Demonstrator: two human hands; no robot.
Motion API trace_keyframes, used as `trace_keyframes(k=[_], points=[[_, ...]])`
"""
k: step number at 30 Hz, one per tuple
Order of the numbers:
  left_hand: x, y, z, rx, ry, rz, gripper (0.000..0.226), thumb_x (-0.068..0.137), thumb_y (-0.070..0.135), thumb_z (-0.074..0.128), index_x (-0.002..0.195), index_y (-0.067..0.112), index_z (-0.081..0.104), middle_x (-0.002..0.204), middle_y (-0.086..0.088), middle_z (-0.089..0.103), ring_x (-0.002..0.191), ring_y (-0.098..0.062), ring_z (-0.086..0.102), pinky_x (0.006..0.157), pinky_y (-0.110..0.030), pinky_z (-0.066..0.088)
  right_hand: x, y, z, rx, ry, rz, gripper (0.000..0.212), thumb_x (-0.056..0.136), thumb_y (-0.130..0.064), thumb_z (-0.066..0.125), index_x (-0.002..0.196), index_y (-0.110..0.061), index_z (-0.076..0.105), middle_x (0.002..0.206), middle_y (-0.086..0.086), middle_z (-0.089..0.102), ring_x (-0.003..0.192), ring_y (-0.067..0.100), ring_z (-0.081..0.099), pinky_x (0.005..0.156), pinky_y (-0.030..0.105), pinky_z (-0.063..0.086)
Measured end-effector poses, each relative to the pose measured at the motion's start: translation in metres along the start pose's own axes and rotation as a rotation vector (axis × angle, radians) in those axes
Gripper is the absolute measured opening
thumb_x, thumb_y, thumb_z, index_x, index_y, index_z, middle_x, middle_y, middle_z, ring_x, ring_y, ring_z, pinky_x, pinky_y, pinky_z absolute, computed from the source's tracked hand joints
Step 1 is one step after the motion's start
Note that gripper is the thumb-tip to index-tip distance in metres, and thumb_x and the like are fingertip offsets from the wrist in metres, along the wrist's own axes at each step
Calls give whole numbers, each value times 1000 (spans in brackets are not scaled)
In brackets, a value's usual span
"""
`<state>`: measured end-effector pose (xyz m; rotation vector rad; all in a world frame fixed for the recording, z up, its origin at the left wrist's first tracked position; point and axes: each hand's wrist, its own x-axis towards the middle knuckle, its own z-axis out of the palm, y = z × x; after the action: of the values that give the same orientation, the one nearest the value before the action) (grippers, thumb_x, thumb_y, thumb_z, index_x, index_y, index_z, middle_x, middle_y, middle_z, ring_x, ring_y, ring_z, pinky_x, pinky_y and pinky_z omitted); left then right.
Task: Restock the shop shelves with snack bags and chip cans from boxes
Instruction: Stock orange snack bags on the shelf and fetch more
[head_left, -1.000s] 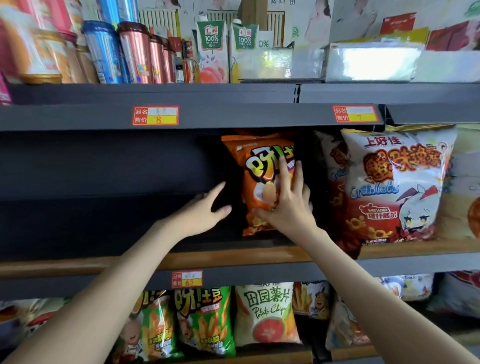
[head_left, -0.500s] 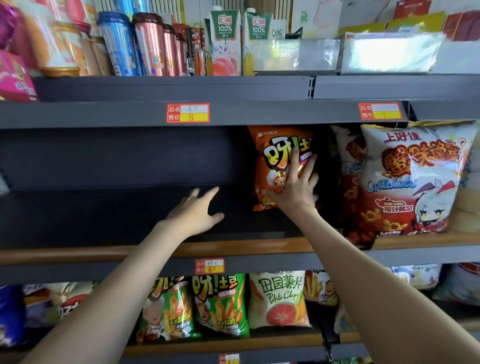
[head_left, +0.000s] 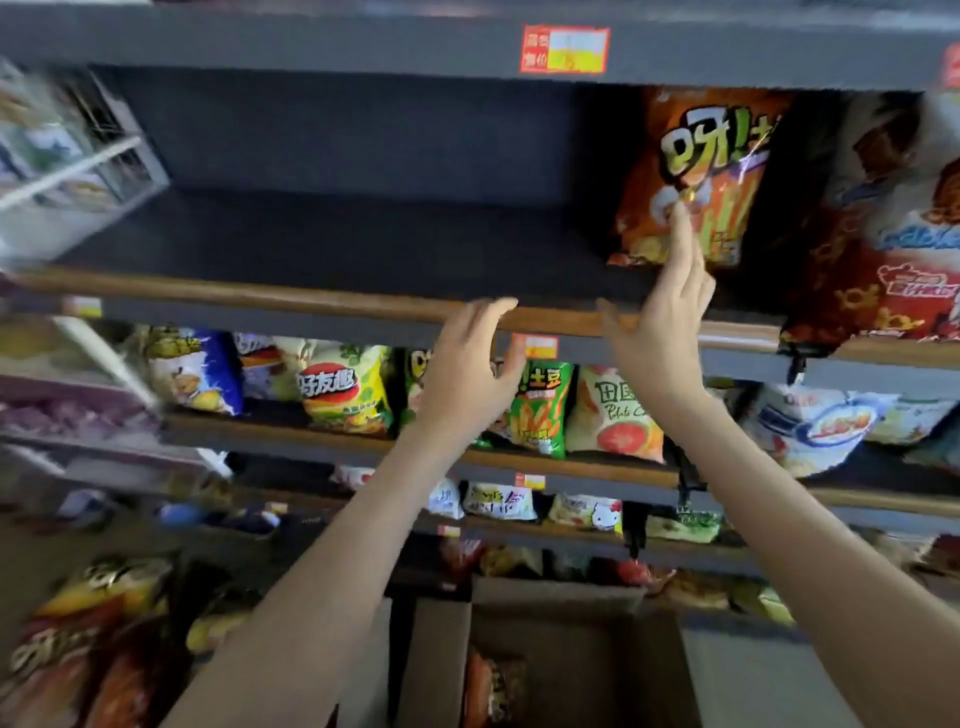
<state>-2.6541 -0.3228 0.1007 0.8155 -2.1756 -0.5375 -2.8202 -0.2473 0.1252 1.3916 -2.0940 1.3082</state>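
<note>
The dark shelf (head_left: 322, 244) with a wooden front lip fills the upper view, most of its board bare. Below the forearms stands an open cardboard box (head_left: 441, 665) with an orange packet inside, its print too blurred to read. At the right end of the shelf a big red and white snack bag (head_left: 893, 234) stands upright. Just beside it on the left stands the orange snack bag (head_left: 696, 156), upright against the back. The right hand (head_left: 660, 332) reaches up to this bag's lower front, fingers straight and close together, thumb spread aside; whether the tips touch it I cannot tell. The left hand (head_left: 462, 374) hovers before the shelf lip, fingers loosely curved and apart, holding nothing. A red and yellow price tag (head_left: 564, 49) sits on the shelf edge above.
</note>
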Motion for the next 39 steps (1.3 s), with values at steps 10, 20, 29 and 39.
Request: trace_keyframes(k=[10,20,29,39], points=[[-228,-108,-22,61,-207,-883,59,96,29,59,148,18,34,140,-6,47,123,-20,53,95,-30,45,-186,-29,72,170,-767,20,58,94,-17,58,146,-8,32,136,12,40,125,29,31,106,39,28],[-376,-190,-27,193,-386,-1260,71,94,40,58,153,27,22,146,-10,38,126,-29,48,91,-38,48,-301,9,162,46,-1248,251,81,93,-24,60,154,-20,7,153,5,24,139,27,20,111,42,25],[-443,-296,201,43,-558,-1049,72,94,44,56,153,36,16,155,4,27,139,-14,33,108,-28,40,-496,180,278,-276,-1468,174,89,90,-23,63,152,-12,1,151,13,30,133,34,38,107,44,36],[-597,-413,417,76,-790,-978,94,89,61,54,151,42,-14,160,-9,-13,146,-32,-6,116,-51,14,-717,346,412,-293,-1567,-88,130,69,-71,67,134,-42,-42,160,12,-15,147,32,-11,115,57,1]])
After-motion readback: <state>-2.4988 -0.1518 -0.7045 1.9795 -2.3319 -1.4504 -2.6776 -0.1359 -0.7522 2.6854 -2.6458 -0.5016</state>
